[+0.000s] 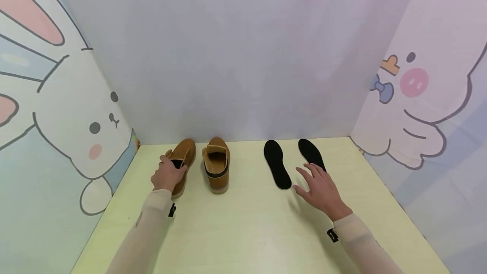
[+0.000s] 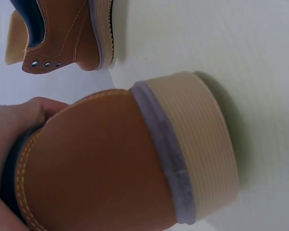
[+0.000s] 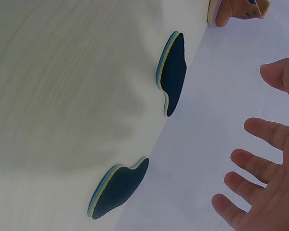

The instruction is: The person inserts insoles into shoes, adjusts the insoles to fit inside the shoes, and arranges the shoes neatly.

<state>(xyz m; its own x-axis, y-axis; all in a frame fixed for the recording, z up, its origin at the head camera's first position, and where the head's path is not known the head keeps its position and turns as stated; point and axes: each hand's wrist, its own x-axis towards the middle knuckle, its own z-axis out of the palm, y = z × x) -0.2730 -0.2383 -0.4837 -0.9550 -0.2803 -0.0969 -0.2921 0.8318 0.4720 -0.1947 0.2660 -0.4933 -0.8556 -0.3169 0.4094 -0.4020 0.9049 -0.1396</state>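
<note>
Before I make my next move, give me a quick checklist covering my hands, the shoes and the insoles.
1. Grip: ok, the left hand grips the left shoe at its opening.
2. Left shoe's opening unobstructed: not ok, the hand partly covers it.
3. Left shoe's sole flat on the tabletop: cannot tell.
4. Right shoe upright: ok, opening up.
5. Right hand free: ok, holding nothing.
6. Insoles separate: ok, left insole and right insole lie apart.
</note>
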